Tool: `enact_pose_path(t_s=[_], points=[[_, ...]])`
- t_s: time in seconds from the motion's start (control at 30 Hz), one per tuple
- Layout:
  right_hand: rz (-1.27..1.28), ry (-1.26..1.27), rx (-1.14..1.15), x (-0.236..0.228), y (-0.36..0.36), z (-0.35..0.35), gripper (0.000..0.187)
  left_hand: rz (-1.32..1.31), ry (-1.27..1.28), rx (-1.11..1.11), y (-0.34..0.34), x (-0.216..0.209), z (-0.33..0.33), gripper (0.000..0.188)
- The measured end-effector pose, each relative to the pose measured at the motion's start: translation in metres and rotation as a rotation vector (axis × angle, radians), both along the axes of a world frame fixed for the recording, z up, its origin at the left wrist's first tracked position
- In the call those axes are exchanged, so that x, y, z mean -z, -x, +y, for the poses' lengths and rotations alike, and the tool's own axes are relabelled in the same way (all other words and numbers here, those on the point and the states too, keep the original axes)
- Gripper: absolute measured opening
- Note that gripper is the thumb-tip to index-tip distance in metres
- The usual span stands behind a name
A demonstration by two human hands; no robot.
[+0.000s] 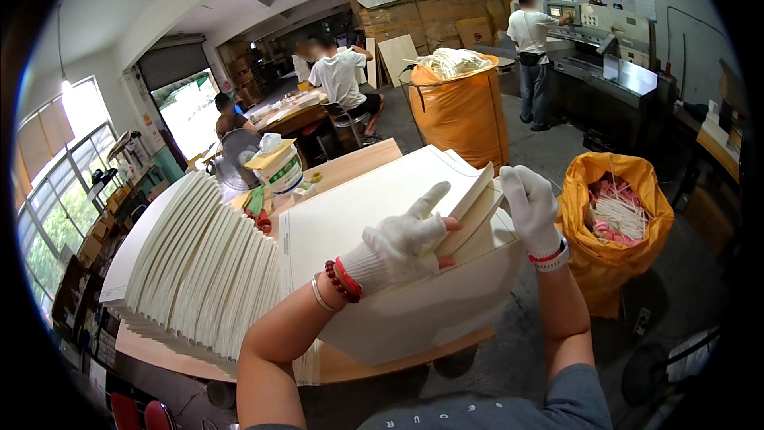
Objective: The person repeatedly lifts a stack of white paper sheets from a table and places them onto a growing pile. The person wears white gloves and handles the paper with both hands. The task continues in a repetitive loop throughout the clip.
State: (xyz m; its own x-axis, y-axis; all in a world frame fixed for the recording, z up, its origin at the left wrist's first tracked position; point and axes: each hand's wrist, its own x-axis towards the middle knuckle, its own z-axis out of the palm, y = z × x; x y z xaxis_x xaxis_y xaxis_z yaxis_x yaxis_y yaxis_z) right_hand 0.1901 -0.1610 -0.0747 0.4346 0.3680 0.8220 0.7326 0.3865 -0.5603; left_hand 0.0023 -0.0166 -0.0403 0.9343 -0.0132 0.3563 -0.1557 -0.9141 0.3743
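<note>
A thick stack of large white paper sheets (350, 207) lies in front of me, with a cut edge on its right side. My left hand (406, 243), in a white knitted glove with two bare fingertips, rests on the stack near that edge, fingers spread. By the stack's right corner, my right hand (529, 203), also in a white glove, is closed. What it grips, if anything, is hidden. Between my hands a block of cut layers (477, 199) stands slightly apart from the stack. To the left, many bundles of white sheets (199, 263) are fanned in a stepped pile.
A wooden table (374, 158) carries the sheets, a white bucket (278, 166) and red-handled scissors (260, 219). An orange sack (609, 271) of paper strips stands at right; a larger orange sack (458, 107) is behind. A person (532, 52) works at a machine; others sit at the far table.
</note>
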Motion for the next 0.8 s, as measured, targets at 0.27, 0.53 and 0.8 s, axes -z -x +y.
enact_pose_path(t_s=[0.27,0.53,0.8], points=[[-0.406,-0.249,0.318,0.016,-0.006,0.009,0.029,-0.031,0.03,0.006,-0.001,0.002,0.005,0.044],[0.967,0.581,-0.838,0.001,-0.051,0.0,0.06,-0.242,-0.179,0.052,0.006,0.006,-0.008,0.039],[0.508,0.718,-0.722,0.006,-0.053,0.018,0.043,0.064,0.28,-0.039,0.044,0.017,0.03,0.048]])
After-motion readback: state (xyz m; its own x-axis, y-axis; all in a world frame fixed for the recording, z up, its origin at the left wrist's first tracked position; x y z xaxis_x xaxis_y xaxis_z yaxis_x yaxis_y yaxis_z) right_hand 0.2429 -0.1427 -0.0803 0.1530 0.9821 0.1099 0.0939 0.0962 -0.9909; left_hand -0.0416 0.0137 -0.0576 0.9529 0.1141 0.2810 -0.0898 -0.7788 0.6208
